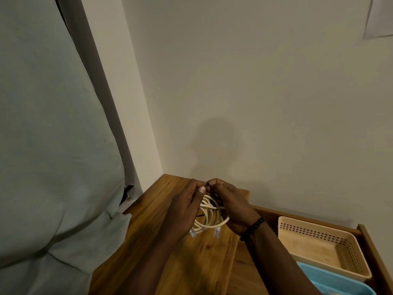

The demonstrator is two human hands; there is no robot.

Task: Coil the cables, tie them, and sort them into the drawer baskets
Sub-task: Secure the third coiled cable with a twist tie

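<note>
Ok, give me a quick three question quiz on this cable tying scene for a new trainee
1. True or false: the white cable is already coiled.
2. Which basket is nearer the wall: A) the beige basket or B) the blue basket?
3. Fill in: both hands, the left hand and the right hand, pinch a thin black ____ above the coil.

Key: 1 true; 2 A; 3 tie.
</note>
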